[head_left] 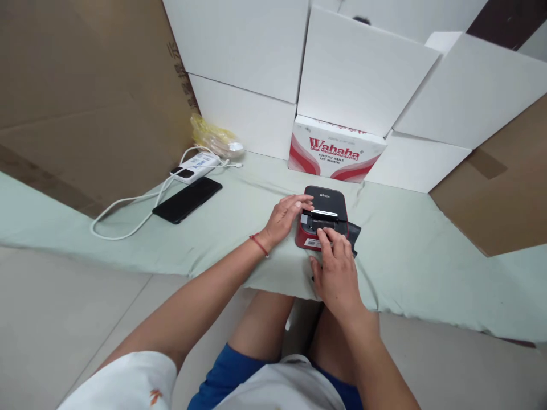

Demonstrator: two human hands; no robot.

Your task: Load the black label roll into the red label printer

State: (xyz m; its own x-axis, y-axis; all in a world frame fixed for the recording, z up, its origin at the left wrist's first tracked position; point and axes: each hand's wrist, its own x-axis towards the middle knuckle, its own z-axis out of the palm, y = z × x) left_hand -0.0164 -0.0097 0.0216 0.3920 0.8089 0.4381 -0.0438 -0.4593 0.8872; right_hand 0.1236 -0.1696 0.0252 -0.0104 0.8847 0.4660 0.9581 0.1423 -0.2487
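A small label printer (328,196) with a black top and a red body stands on the green cloth in front of me. A thin white strip (325,213) shows in the slot across its top. My left hand (285,215) lies at the printer's left edge, its fingers stretched out over the top. From the front, my right hand (337,265) touches the lower part of the top with its fingertips, thumb apart. Neither hand grips anything that I can see. A black flat piece (354,236) sticks out by the printer's right side, partly hidden.
On the left lie a black phone (188,199), a white power bank or power strip (199,166) with a white cable (123,200), and a yellowish plastic bag (217,138). A Wahaba box (335,151) and stacked white boxes (367,68) stand behind. Cardboard (85,102) walls the left side.
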